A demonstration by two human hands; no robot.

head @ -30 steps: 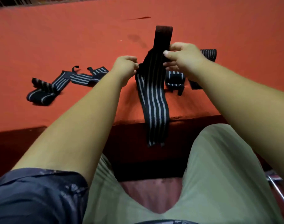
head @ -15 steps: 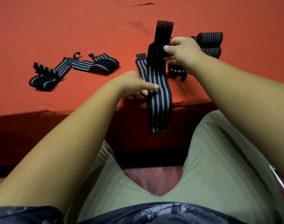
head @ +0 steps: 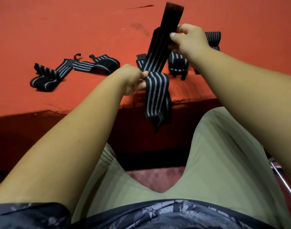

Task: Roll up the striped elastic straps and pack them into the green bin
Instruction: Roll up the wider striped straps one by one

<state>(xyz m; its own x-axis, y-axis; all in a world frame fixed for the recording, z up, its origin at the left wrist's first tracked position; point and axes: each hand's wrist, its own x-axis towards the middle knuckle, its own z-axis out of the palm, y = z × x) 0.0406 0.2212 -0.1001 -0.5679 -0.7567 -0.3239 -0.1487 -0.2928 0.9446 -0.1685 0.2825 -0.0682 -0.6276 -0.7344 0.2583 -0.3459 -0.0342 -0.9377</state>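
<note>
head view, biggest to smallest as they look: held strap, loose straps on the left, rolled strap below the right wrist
1. held strap, though nearest the camera
2. loose straps, close behind
3. rolled strap, clearly smallest

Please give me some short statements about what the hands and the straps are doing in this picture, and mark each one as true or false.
1. The left hand and the right hand both hold the same striped strap. True.
2. A green bin stands on the red table beside the straps. False: no green bin is in view.
3. The lower end of the held strap hangs below the table's edge. True.
4. The right hand lies flat on the table. False: it pinches the strap's upper part, just below its plain black end.
5. Other straps lie on the table to the left of the left hand. True.
</note>
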